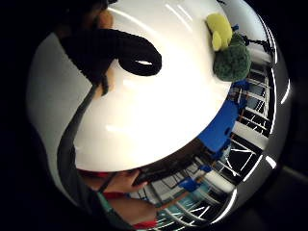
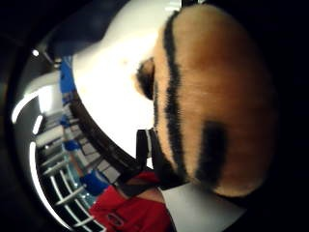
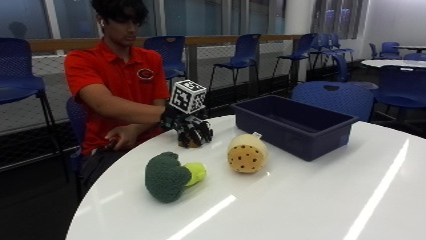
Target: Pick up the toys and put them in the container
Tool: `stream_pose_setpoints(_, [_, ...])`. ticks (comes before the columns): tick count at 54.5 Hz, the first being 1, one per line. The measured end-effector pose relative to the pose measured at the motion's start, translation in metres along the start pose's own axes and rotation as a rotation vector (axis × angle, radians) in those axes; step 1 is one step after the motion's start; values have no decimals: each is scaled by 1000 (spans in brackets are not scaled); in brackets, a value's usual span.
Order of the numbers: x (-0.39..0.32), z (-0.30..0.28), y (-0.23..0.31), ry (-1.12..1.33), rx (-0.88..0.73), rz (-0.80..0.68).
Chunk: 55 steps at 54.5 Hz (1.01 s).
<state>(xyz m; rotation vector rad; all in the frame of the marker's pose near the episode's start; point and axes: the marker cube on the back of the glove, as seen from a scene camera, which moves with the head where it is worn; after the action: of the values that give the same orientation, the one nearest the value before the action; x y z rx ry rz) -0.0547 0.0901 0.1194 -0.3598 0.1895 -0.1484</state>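
My gloved right hand (image 3: 190,129) hovers low over the white table (image 3: 299,200) near its far left edge, fingers curled round an orange plush toy with black stripes (image 3: 188,142). That toy (image 2: 217,106) fills the thumb side palm view, close against the palm. A green broccoli plush (image 3: 170,176) with a yellow-green stem lies on the table in front of the hand, also seen as the broccoli plush (image 1: 232,60). A yellow spotted plush (image 3: 247,154) stands beside it. The dark blue container (image 3: 293,125) sits to the right, with nothing visible inside it.
The person's bare left hand (image 3: 120,142) rests at the table's edge. Blue chairs (image 3: 329,95) stand behind the table and along the windows. The table's near half (image 1: 154,110) is bare and glossy.
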Motion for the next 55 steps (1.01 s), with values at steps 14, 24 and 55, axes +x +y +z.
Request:
stream_pose_setpoints(14, [-14,-1,5,-11,72,0])
stream_pose_setpoints(24, [-12,-7,3,9,208,-74])
stream_pose_setpoints(55, [-31,-236,-114,-75,380,-75])
